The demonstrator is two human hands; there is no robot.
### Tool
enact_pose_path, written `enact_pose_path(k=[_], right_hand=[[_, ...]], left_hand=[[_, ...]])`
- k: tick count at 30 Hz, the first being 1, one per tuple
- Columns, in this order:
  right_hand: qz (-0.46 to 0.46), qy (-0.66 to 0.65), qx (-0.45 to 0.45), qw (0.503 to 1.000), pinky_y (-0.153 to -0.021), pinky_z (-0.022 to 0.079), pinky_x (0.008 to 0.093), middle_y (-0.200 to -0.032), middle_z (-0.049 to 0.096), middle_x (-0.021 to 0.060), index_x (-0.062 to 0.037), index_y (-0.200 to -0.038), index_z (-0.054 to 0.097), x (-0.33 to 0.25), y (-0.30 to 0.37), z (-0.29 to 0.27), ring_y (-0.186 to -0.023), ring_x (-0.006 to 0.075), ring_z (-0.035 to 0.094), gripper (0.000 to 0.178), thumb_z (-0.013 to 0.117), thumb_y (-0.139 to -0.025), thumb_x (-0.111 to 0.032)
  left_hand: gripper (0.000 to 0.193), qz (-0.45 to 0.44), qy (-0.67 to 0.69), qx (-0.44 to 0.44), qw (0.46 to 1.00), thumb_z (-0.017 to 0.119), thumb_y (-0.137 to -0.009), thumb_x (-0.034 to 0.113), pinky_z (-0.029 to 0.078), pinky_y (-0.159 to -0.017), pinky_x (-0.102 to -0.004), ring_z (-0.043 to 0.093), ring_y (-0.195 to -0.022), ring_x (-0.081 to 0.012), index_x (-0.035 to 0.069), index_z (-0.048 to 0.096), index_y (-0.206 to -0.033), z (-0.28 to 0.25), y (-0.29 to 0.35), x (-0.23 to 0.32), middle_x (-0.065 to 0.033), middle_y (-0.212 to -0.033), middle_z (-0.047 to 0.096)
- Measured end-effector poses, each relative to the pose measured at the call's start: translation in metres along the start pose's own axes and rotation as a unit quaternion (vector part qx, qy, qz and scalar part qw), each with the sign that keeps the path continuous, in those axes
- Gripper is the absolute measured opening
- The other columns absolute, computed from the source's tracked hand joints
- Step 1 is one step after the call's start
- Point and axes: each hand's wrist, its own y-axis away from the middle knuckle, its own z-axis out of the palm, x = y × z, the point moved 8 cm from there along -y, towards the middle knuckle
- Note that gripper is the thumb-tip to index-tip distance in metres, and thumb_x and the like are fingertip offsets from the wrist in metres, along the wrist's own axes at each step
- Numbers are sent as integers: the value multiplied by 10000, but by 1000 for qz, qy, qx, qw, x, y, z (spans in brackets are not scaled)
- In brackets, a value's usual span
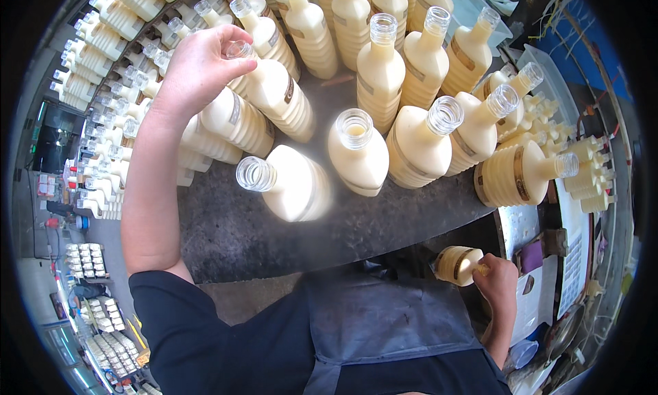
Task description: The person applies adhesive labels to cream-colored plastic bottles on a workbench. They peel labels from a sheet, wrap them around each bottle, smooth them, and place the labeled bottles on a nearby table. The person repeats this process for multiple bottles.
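Note:
My left hand [205, 66] reaches over the dark table at the upper left. Its fingers and thumb are closed round the clear neck of a cream-coloured bottle [279, 99], which stands among others. Low on the right, my right hand [496, 280] grips another cream bottle [458, 265] by its neck, beyond the table's edge. That bottle lies tilted, with a brown and gold band round its body. Nearest me on the table stand a cream bottle [299, 184] and a narrower-looking one [358, 155], both with uncapped clear necks.
Many similar bottles [308, 35] crowd the far side of the dark table [233, 223]. One bottle [517, 174] stands near its right edge. More rows of bottles [103, 148] fill the left side. Clear plastic bins [548, 69] are at the right, beside a purple cloth [530, 256].

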Motion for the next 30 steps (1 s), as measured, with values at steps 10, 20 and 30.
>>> enact_pose_path(k=[10,20,30], right_hand=[[-6,-20,12,1000,-690,555,463,-758,697,186,-52,-869,719,1,-8,-2,-729,385,696,208,731,-701,-175],[6,-25,-12,1000,-689,547,476,-778,701,176,-55,-868,711,-3,-9,0,-746,385,694,209,737,-720,-200],[-2,-4,-5,1000,-682,551,471,-807,713,155,-62,-879,701,-2,-13,7,-761,370,704,200,736,-728,-187]], left_hand=[[383,-30,-23,14,999,812,-827,213,546,-759,-313,676,-774,-149,53,721,-1163,-11,-5,-17,-66,-854,719],[478,61,-186,97,976,790,-856,246,549,-828,-358,702,-981,-246,94,667,-1291,-22,2,19,-126,-1088,731],[373,260,3,-136,956,860,-774,141,546,-635,-266,666,-689,-135,14,751,-1107,36,58,154,-78,-855,710]])
